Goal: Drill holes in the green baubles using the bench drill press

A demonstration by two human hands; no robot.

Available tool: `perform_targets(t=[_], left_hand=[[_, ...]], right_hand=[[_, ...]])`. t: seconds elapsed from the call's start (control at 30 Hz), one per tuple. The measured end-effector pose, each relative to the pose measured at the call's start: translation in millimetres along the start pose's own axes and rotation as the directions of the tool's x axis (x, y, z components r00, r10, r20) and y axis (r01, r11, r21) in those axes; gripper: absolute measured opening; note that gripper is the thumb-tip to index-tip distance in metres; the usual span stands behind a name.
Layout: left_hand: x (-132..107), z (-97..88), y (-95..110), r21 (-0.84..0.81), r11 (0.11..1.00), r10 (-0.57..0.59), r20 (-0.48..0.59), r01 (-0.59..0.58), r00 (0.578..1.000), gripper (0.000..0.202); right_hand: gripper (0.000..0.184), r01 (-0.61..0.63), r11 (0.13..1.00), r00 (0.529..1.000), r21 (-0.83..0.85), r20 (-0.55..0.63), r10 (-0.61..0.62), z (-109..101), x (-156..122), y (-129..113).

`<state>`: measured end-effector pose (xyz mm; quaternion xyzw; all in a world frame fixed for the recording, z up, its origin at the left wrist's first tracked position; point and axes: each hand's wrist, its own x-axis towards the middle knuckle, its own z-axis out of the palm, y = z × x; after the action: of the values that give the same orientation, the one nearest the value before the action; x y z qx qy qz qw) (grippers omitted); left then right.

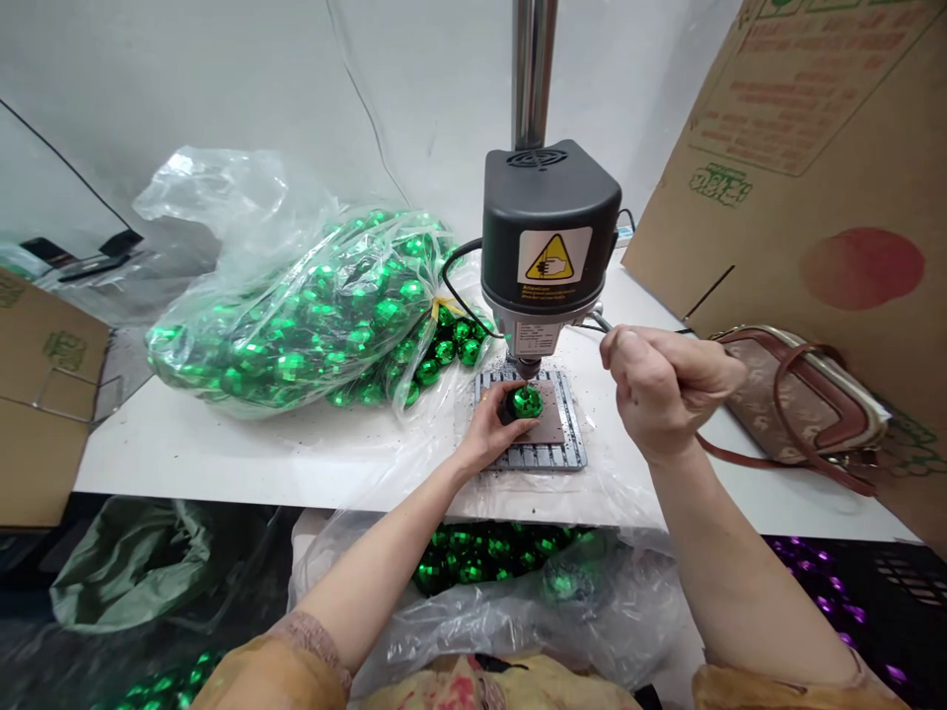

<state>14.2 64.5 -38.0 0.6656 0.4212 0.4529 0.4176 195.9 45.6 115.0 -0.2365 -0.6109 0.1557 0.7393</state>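
My left hand (492, 426) pinches a shiny green faceted ball (527, 401) and holds it on the slotted metal base plate (558, 456) of a small bench drill press (548, 242), right under the drill chuck. My right hand (662, 387) is closed in a fist around the press's feed lever (601, 320), to the right of the machine head. The drill bit itself is hidden behind the ball and chuck.
A clear plastic bag (296, 306) full of green balls lies on the white table (222, 449) to the left. Another bag of green balls (488, 557) sits below the table edge. A brown handbag (803, 399) and cardboard boxes (829, 158) stand at right.
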Motion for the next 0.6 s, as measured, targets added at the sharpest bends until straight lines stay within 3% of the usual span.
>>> perform_targets(t=[0.1,0.37,0.47,0.6], left_hand=[[-0.2,0.7,1.7,-0.011,1.000,0.002,-0.005,-0.002,1.000,0.059],[-0.9,-0.3,-0.1,-0.004,1.000,-0.007,-0.005,0.007,1.000,0.060],[0.1,0.4,1.1,-0.006,1.000,-0.007,-0.014,0.007,1.000,0.059],[-1.1,4.4,12.1,-0.036,0.998,-0.053,-0.071,0.051,0.996,0.057]], right_hand=[[0.050,0.116,0.992,0.993,0.041,-0.022,-0.115,0.3,-1.8,3.9],[0.048,0.243,0.969,0.970,0.037,-0.008,-0.243,1.3,-13.2,16.5],[0.052,0.174,0.984,0.982,0.030,-0.076,-0.171,5.7,-4.9,7.1],[0.047,-0.057,0.997,0.990,0.043,-0.129,0.062,15.3,33.3,-14.4]])
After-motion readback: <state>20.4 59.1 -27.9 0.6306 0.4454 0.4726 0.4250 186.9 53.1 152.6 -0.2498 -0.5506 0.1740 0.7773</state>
